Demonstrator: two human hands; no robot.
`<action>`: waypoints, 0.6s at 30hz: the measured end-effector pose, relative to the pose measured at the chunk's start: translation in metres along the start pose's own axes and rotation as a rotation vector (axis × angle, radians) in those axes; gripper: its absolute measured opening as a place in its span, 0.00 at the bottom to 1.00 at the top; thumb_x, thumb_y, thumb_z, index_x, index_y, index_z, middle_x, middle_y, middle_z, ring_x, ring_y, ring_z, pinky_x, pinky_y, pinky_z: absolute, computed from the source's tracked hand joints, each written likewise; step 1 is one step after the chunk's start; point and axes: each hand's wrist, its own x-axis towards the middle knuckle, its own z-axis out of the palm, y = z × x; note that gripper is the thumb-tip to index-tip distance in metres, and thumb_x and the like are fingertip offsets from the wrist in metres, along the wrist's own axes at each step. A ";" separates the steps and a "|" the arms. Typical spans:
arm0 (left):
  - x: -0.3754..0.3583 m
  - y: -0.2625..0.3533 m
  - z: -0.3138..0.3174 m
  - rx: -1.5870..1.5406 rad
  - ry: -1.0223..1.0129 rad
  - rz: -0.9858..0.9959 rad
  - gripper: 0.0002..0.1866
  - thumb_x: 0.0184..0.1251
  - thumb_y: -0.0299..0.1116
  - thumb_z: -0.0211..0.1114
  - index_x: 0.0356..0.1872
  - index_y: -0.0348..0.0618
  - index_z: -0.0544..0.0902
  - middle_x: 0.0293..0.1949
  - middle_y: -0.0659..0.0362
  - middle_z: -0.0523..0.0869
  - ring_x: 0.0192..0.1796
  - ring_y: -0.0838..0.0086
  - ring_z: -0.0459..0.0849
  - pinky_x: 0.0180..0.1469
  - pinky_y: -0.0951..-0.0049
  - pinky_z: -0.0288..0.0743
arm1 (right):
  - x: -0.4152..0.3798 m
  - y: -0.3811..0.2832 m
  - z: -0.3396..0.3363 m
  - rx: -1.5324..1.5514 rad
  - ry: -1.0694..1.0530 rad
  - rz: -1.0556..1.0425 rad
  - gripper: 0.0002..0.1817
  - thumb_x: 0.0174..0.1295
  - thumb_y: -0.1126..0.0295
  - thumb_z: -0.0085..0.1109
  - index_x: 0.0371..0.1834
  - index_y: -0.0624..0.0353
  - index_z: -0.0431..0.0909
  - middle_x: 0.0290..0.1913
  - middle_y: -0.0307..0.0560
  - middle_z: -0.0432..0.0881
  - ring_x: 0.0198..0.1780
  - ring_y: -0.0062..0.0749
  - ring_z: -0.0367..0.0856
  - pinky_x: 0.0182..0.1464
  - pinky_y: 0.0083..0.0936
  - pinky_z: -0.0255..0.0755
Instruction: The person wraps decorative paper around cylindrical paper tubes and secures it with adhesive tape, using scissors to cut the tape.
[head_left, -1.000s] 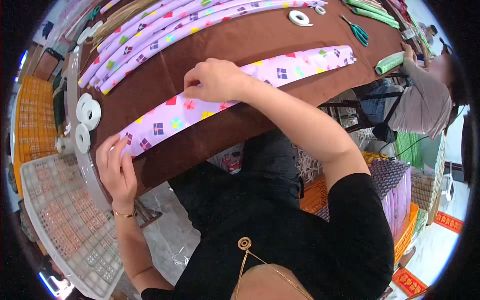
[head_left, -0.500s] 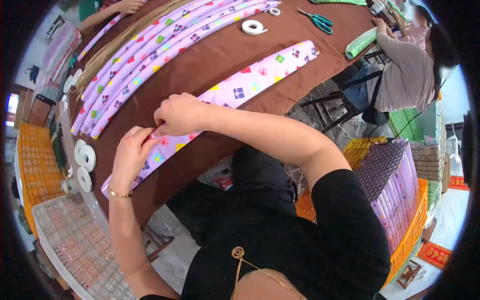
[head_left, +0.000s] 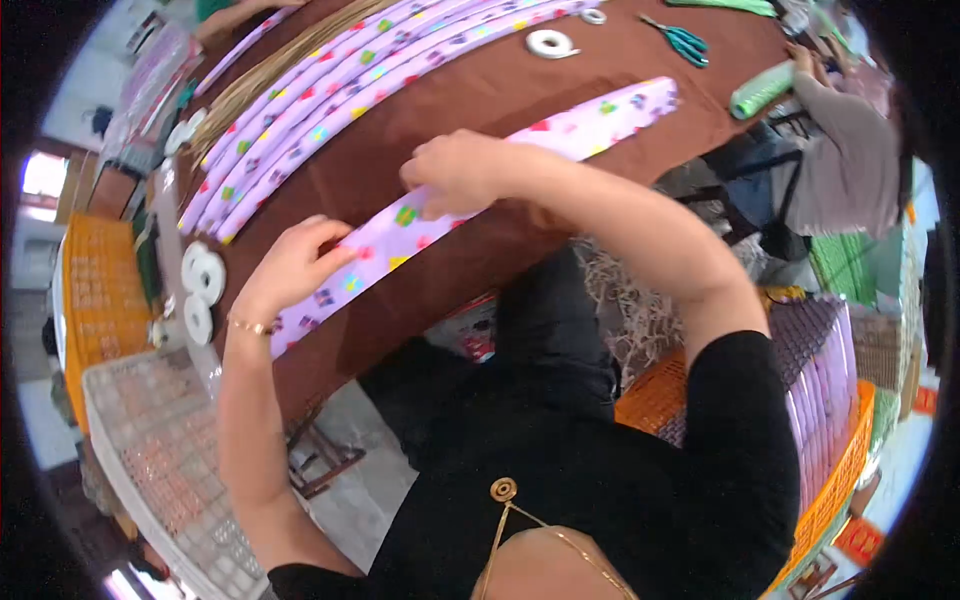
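A long lilac roll of gift-print wrapping paper lies slantwise on the brown cloth in front of me. My left hand grips its near-left part, the thumb on top and the fingers bent at the far edge. Farther along, my right hand is curled over the roll's middle, its fingertips partly hidden. Beyond my hands, several similar lilac rolls lie side by side.
White tape rolls sit at the table's left edge, another tape roll at the back beside teal-handled scissors. A green roll lies near a seated co-worker. Crates stand left and right.
My hands have come apart from where they met on the roll. The right hand has moved farther along it; the left remains near the left end. The whole view has shifted slightly.
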 end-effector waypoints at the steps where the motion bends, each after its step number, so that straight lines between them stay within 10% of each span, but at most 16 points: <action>1: -0.002 0.006 -0.004 0.012 0.008 -0.038 0.14 0.68 0.36 0.66 0.44 0.33 0.82 0.36 0.49 0.81 0.38 0.63 0.81 0.44 0.66 0.74 | -0.002 0.000 -0.002 0.033 0.049 -0.046 0.20 0.56 0.57 0.66 0.47 0.59 0.80 0.47 0.55 0.82 0.53 0.51 0.81 0.55 0.44 0.74; 6: -0.006 0.036 -0.013 -0.158 -0.052 -0.223 0.17 0.72 0.41 0.64 0.36 0.34 0.76 0.24 0.55 0.73 0.29 0.79 0.67 0.32 0.69 0.67 | -0.016 -0.012 -0.034 0.104 0.093 -0.129 0.17 0.56 0.62 0.67 0.44 0.61 0.79 0.44 0.56 0.81 0.50 0.53 0.80 0.53 0.44 0.73; 10: -0.019 0.055 -0.017 0.025 0.097 -0.183 0.25 0.68 0.50 0.65 0.33 0.32 0.77 0.28 0.39 0.79 0.31 0.47 0.79 0.35 0.57 0.71 | -0.029 -0.020 -0.057 0.119 0.169 -0.213 0.18 0.56 0.60 0.67 0.41 0.62 0.78 0.41 0.57 0.81 0.47 0.54 0.81 0.50 0.45 0.73; 18: -0.050 0.053 -0.016 0.417 0.374 -0.032 0.24 0.64 0.54 0.66 0.37 0.40 0.76 0.28 0.45 0.84 0.33 0.47 0.84 0.34 0.51 0.76 | -0.046 -0.015 -0.068 -0.228 0.278 -0.173 0.26 0.51 0.46 0.70 0.34 0.60 0.78 0.33 0.57 0.82 0.42 0.57 0.82 0.45 0.49 0.73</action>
